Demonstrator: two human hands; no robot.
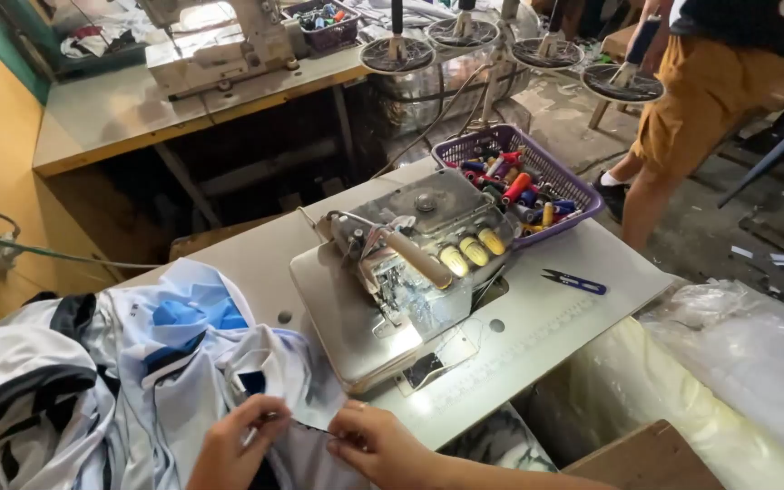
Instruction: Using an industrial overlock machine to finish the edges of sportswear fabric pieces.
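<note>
My left hand (233, 443) and my right hand (376, 445) both pinch the edge of a white and light-blue garment (188, 363) at the table's near edge. The fabric is stretched between the two hands, with a dark trim along the seam. The garment is piled to the left, with black and blue panels showing. Just beyond my hands stands a grey overlock sewing machine (415, 259) on the table (555, 313), its presser area facing me.
A purple basket of thread spools (524, 181) sits behind the machine. Small blue thread snips (575, 282) lie to its right. Another sewing machine (215, 45) stands on the far table. A person in orange shorts (696, 95) stands at the upper right. Clear plastic bags (737, 354) lie right.
</note>
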